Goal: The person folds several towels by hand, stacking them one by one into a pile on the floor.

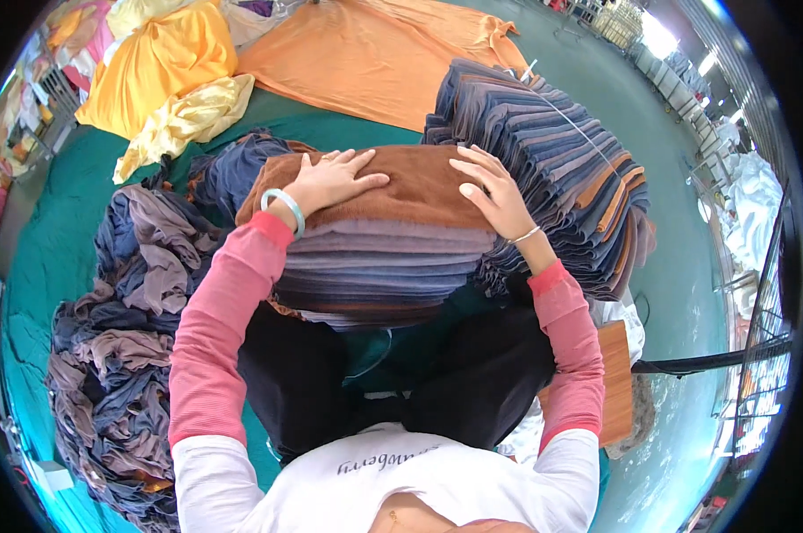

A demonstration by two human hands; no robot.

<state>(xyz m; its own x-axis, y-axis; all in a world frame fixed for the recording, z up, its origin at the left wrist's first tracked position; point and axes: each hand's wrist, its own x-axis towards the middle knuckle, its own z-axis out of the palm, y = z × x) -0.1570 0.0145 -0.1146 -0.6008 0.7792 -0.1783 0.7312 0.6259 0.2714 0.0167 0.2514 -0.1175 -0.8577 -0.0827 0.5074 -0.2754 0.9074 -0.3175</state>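
Note:
A brown folded cloth (pixel 414 180) lies on top of a stack of folded cloths (pixel 381 266) in purple, grey and blue, just before my knees. My left hand (pixel 338 178) rests flat on the left part of the brown cloth, fingers spread. Over its right end lies my right hand (pixel 494 190), with the fingers apart and nothing in them. Close by on the right leans a larger bundle of folded cloths (pixel 548 146), mostly blue and purple with some orange-brown ones, bound with a white strap (pixel 574 126).
Crumpled blue and mauve cloths (pixel 118 373) heap up at my left on a green sheet (pixel 31 266). An orange cloth (pixel 354 53) and a yellow fabric bundle (pixel 168 60) lie beyond. A wooden board (pixel 616 383) stands by my right side. Wheeled carts (pixel 681 100) line the far right.

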